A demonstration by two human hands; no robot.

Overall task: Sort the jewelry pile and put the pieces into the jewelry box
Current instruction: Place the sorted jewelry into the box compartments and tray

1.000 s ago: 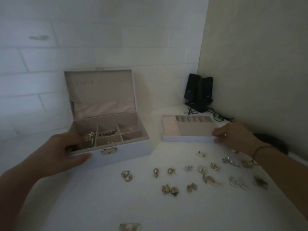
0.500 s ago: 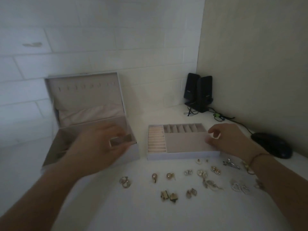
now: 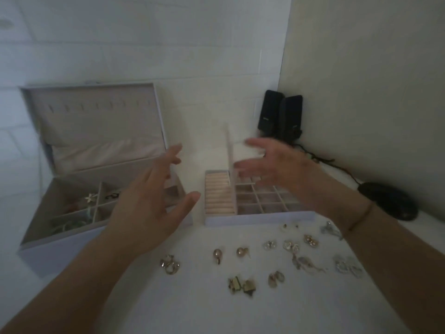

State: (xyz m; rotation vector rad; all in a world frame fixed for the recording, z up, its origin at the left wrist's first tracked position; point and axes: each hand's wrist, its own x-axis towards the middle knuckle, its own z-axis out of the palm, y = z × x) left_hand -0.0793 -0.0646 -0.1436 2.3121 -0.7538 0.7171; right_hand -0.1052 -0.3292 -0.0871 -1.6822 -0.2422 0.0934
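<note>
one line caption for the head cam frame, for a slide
Both hands, left hand and right hand, hover open above the white removable tray, gold and silver earrings spread in front.

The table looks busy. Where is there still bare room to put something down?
Bare table lies nearest the camera, below the earrings. A narrow bare strip runs between the jewelry box and the tray. It is crowded in front of the tray, where earrings lie spread, and by the speakers and mouse.

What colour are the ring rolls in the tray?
Pale peach-pink ring rolls, seen in the head view.
</note>
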